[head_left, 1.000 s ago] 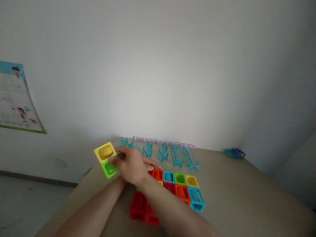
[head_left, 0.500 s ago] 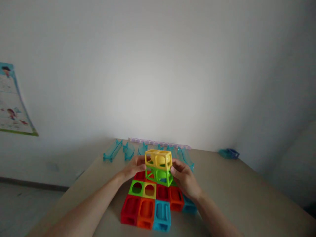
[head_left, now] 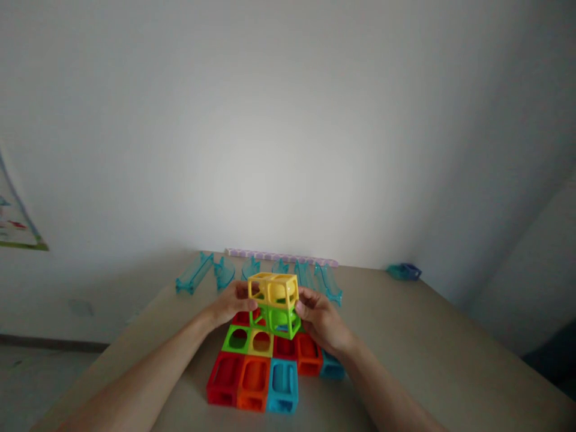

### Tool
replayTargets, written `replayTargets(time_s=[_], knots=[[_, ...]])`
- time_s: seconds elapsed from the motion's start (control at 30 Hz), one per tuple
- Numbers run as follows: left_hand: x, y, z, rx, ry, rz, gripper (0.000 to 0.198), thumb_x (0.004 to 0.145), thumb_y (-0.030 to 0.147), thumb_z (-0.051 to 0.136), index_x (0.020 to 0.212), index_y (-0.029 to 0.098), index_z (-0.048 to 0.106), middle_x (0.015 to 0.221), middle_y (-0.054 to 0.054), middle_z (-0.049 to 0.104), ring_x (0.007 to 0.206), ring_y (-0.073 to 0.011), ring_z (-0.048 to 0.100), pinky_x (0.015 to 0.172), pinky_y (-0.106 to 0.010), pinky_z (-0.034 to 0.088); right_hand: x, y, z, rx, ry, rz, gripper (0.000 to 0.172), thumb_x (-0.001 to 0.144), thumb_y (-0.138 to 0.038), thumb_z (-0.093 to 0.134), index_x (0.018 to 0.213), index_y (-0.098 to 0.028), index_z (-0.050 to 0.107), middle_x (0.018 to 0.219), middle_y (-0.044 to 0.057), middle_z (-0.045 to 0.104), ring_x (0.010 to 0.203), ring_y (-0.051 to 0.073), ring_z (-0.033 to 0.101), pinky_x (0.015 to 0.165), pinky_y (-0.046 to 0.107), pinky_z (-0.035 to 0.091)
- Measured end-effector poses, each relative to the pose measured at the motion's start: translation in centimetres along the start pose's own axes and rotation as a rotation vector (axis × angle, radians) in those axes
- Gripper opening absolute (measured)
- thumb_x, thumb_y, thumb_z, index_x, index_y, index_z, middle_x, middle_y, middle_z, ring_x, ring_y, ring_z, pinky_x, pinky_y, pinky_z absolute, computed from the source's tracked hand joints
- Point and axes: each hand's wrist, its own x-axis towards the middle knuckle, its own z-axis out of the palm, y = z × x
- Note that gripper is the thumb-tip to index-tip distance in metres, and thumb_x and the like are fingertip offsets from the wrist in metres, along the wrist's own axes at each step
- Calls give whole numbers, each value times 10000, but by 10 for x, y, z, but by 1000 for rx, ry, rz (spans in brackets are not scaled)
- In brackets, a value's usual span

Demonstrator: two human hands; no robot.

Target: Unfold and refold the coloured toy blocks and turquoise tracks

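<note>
A yellow hollow cube sits joined on top of a green hollow cube. My left hand grips this pair from the left and my right hand grips it from the right. I hold the pair upright just over a flat block of coloured cubes lying on the beige table. That block has red, orange, blue, green and yellow cubes in rows. Its far rows are hidden behind my hands.
Several clear blue track pieces lie in a row at the table's far edge, before a pale purple strip. A small blue piece sits at the far right corner. A poster hangs on the left wall.
A second ago my right hand reached across to the yellow and green pair at the far left. Both hands have since brought it over the block of cubes and lowered it slightly.
</note>
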Motion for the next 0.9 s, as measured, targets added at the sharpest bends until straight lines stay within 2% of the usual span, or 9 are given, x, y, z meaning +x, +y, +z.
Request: replayTargets(time_s=[0.4, 0.53, 0.67, 0.77, 0.83, 0.9], knots=[[-2, 6, 3, 3, -15, -7, 487, 584, 386, 807, 976, 108, 723, 871, -92, 725, 785, -219, 658, 738, -307, 498, -1, 0, 1, 87, -25, 37, 328, 695, -294, 790, 975, -164, 678, 910, 69, 705, 839, 189, 668, 801, 315, 505], [-4, 4, -1, -9, -10, -8, 492, 581, 394, 810, 970, 106, 720, 878, -97, 722, 760, -213, 661, 700, -292, 508, -4, -5, -4, 139, 2, 62, 342, 689, -300, 793, 986, -180, 674, 863, 47, 708, 723, 151, 669, 720, 279, 520], [-4, -1, -7, -65, 65, 22, 536, 581, 435, 805, 997, 110, 706, 872, -100, 720, 734, -212, 668, 707, -311, 523, -15, -27, -21, 158, -41, 87, 371, 591, -324, 836, 883, -142, 699, 718, 26, 692, 595, 125, 639, 601, 217, 501], [-3, -6, -12, -89, 101, 45, 553, 586, 444, 800, 1008, 101, 701, 863, -116, 720, 717, -218, 669, 682, -314, 527, -27, -50, -40, 37, -130, 183, 399, 577, -418, 816, 779, -91, 708, 633, 36, 665, 511, 110, 592, 503, 187, 459], [-3, -9, -14, -93, 114, 57, 530, 595, 427, 798, 997, 96, 703, 841, -116, 721, 691, -211, 668, 658, -304, 527, -33, -63, -49, -143, -219, 258, 413, 596, -457, 797, 697, -68, 697, 558, 25, 621, 448, 80, 520, 425, 157, 386], [-2, -10, -15, -102, 115, 47, 521, 599, 417, 796, 997, 94, 701, 831, -116, 722, 682, -211, 669, 650, -305, 530, -36, -73, -51, -350, -307, 350, 398, 620, -447, 787, 677, -65, 693, 532, 5, 585, 446, 62, 474, 410, 143, 341]])
